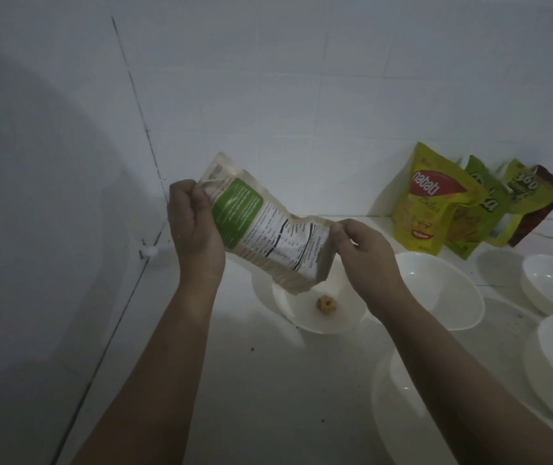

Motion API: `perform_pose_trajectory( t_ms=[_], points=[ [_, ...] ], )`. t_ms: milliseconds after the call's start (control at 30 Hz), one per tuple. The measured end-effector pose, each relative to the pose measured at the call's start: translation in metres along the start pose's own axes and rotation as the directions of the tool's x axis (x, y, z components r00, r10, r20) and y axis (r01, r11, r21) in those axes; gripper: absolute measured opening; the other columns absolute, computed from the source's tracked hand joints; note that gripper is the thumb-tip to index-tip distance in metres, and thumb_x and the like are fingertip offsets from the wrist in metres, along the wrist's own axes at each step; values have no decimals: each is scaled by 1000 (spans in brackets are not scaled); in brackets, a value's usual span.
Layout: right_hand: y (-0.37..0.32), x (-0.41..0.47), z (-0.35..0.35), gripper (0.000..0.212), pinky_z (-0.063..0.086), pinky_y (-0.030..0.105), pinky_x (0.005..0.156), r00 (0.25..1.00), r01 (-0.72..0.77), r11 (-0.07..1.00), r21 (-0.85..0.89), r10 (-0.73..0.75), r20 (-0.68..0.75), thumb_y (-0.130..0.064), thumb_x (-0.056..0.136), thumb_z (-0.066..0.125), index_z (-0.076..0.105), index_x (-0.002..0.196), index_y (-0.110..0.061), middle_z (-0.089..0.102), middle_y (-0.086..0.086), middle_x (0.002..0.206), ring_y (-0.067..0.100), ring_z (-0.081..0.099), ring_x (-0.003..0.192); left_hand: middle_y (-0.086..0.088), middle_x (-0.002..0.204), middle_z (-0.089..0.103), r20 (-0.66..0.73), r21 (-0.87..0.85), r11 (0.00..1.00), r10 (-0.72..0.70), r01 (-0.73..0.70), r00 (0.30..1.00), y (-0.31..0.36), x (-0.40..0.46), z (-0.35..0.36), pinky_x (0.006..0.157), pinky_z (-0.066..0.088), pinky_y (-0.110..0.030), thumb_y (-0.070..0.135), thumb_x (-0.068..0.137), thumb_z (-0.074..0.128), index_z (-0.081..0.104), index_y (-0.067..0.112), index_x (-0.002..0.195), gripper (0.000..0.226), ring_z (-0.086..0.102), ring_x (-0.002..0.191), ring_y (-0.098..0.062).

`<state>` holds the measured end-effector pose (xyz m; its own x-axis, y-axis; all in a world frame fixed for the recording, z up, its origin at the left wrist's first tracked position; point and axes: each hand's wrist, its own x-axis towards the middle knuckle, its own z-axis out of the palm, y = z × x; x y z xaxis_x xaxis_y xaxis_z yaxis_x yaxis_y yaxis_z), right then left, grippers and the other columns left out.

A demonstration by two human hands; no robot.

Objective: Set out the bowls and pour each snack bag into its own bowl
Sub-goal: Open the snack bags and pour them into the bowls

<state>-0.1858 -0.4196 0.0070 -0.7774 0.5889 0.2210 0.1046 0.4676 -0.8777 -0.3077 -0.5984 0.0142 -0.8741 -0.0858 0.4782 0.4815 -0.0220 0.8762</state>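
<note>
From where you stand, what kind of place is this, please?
Probably a home kitchen corner, dimly lit. A white tiled wall rises behind a white counter; white bowls are set out, and snack bags lean against the wall. Both hands hold a cream snack bag over a bowl.

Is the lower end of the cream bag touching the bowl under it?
Cannot tell. In the head view the cream bag overlaps the far rim of the bowl, hiding any gap or contact.

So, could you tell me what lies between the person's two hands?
In the head view, the cream and green snack bag spans the gap, pinched by the left hand and right hand over a white bowl.
</note>
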Motion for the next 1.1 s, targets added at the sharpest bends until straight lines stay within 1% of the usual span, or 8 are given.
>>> perform_pose_trajectory(
  t_ms=[200, 300, 400, 500, 567, 700, 967, 1100],
  points=[
    [-1, 0, 3, 32, 51, 38, 79, 996, 25, 1000, 11, -24, -87, -27, 104, 48, 74, 95, -10, 74, 4, 89, 24, 65, 88, 14, 84, 52, -2, -83, 992, -96, 96, 995, 3, -2, -4, 62, 44, -19, 26, 106, 35, 42, 34, 86, 22, 52, 71, 3],
    [-3, 0, 5, 32, 53, 41, 75, 996, 35, 998, 49, -31, -80, -28, 103, 49, 74, 93, -11, 74, 6, 84, 27, 66, 83, 16, 84, 54, -31, -114, 984, -139, 135, 990, 0, -6, -10, 62, 45, -19, 26, 106, 36, 43, 30, 89, 19, 54, 71, 4],
    [-3, -2, 7, 30, 50, 33, 80, 994, 46, 998, 34, -42, -103, -25, 103, 49, 74, 92, -13, 74, 2, 87, 20, 65, 86, 13, 86, 55, -27, -102, 985, -144, 141, 989, -3, -13, -14, 58, 44, -12, 25, 107, 34, 42, 21, 96, 14, 54, 69, 8],
    [-1, -2, 10, 31, 51, 36, 83, 999, 13, 999, 51, -11, -42, -24, 103, 50, 74, 91, -9, 74, 8, 88, 26, 65, 90, 20, 81, 57, -24, -88, 987, -138, 135, 990, -5, -14, -17, 60, 46, -17, 25, 106, 34, 42, 30, 90, 20, 55, 70, 5],
    [-2, -1, 11, 30, 50, 27, 80, 1000, 12, 998, 60, -10, -27, -25, 103, 49, 74, 92, -12, 75, 3, 89, 20, 65, 89, 24, 79, 58, -29, -88, 986, -142, 139, 989, -7, -12, -20, 60, 46, -17, 25, 106, 33, 42, 32, 88, 22, 55, 71, 5],
    [-9, 2, 11, 28, 47, 21, 75, 997, 61, 997, 47, -58, -45, -27, 103, 49, 73, 98, -16, 73, -9, 90, 6, 63, 86, 17, 83, 55, -53, -106, 984, -151, 144, 987, -6, -11, -22, 61, 46, -18, 24, 106, 34, 42, 33, 87, 23, 54, 72, 4],
    [-11, 6, 13, 27, 42, 5, 67, 996, 85, 996, 38, -86, 32, -26, 103, 50, 75, 99, -15, 74, -6, 92, 5, 63, 84, 12, 88, 55, -73, -130, 979, -169, 159, 983, -10, -6, -27, 62, 46, -18, 23, 106, 33, 42, 30, 87, 23, 55, 74, 2],
    [-14, 8, 13, 27, 45, 15, 69, 994, 96, 995, 35, -98, 53, -27, 103, 50, 74, 97, -17, 74, -4, 90, 10, 63, 83, 11, 87, 54, -79, -144, 976, -176, 164, 981, -11, -5, -29, 59, 45, -14, 22, 107, 33, 41, 28, 88, 22, 54, 70, 6]
  ],
)
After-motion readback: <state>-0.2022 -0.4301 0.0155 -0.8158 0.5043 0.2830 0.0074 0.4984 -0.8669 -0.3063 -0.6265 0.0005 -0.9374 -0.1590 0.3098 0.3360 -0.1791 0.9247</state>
